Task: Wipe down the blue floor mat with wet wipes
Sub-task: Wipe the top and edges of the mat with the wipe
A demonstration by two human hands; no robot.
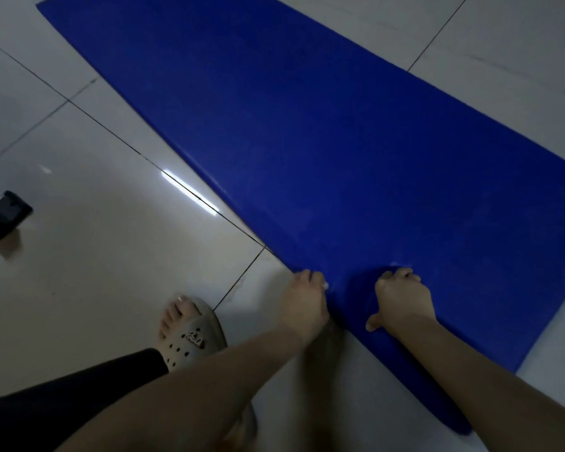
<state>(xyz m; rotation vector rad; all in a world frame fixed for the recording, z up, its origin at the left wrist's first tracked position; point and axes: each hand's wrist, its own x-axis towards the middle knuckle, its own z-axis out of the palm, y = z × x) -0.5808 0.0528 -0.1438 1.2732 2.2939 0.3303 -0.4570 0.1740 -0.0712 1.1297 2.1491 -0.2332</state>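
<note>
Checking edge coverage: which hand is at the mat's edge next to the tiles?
The left hand, at the blue mat's edge near the sandalled foot; the right hand lies further in on it.

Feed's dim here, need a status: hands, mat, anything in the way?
Left hand curled at edge of blue floor mat, grip unclear. Right hand curled over pale wet wipe on mat. Sandalled foot beside mat, off it.

on the floor (pixel 111 256) lies the mat (pixel 340 141), left hand (pixel 304 301) and right hand (pixel 402 301) on its near edge, foot (pixel 180 327) beside it.
</note>
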